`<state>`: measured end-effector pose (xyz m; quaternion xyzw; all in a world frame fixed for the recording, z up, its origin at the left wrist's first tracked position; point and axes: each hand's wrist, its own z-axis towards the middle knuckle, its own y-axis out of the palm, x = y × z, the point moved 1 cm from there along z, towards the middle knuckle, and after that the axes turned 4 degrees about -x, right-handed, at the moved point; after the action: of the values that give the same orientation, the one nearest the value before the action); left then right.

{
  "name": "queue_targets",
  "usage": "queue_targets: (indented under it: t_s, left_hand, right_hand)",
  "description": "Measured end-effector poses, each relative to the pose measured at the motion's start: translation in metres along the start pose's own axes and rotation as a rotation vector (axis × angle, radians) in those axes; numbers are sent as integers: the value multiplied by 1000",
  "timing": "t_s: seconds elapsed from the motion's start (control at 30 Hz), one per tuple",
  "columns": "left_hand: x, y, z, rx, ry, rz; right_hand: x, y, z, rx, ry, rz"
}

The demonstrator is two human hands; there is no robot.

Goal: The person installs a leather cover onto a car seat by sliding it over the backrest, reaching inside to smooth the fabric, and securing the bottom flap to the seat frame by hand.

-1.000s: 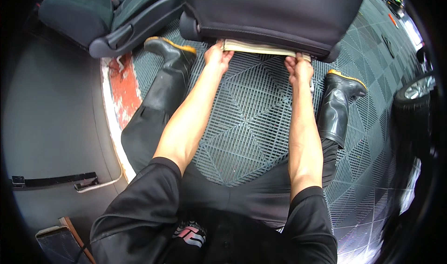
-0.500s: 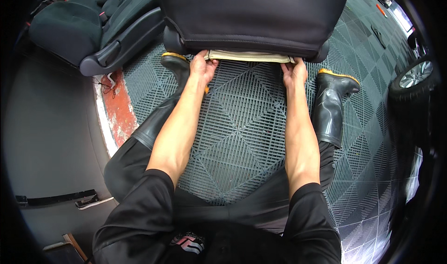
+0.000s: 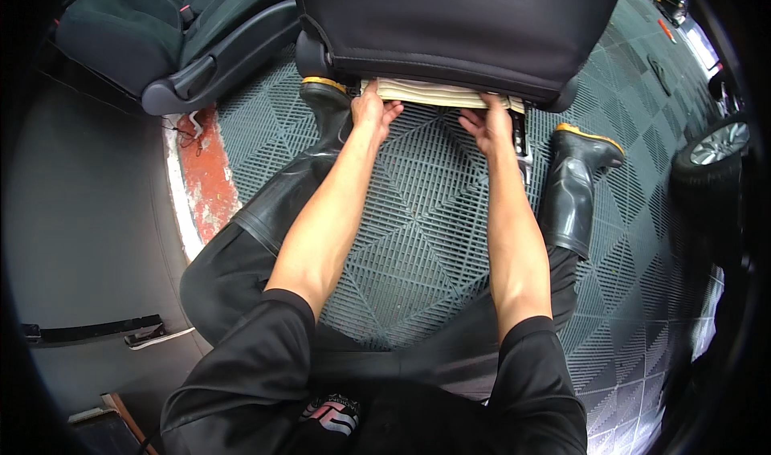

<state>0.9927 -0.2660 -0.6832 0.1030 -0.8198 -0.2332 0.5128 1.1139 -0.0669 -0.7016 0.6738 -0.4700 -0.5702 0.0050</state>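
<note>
A black car seat backrest (image 3: 466, 29) stands in front of me, its lower edge toward me. Under that edge runs a pale cream, ridged strip of padding or fabric (image 3: 438, 93). My left hand (image 3: 374, 119) is at the strip's left end, thumb up against it, other fingers loosely apart below. Near its right end, my right hand (image 3: 488, 126) has its thumb against the strip, with the other fingers spread to the left. Neither hand closes round it. A metal seat rail (image 3: 522, 146) shows just right of my right hand.
Another dark seat (image 3: 128, 33) lies at the far left, beside a grey panel (image 3: 88, 230). My black rubber boots (image 3: 572, 186) flank the grated floor tiles (image 3: 409, 238). A wheel (image 3: 719, 146) stands at the right, with an orange-red tool (image 3: 666, 29) on the floor beyond.
Both hands have let go of the strip's corners. The right hand has moved inward. More of the cream strip shows, and the metal rail has come into view. The scene has shifted slightly right.
</note>
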Motion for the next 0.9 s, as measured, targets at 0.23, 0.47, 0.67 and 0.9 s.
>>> queue_targets:
  t_s: [0.23,0.47,0.67,0.9]
  left_hand:
    - [22,-9,-4,-60,-6,491]
    - [18,-2,-9,-29,-64,287]
    - [6,-5,-7,-62,-119,150]
    - [-7,9,-5,-250,-198,235]
  right_hand:
    - [-8,17,-14,159,79,-399]
    - [-6,24,-16,167,84,-355]
    - [1,30,-3,185,105,-294]
    - [9,13,20,149,85,-140]
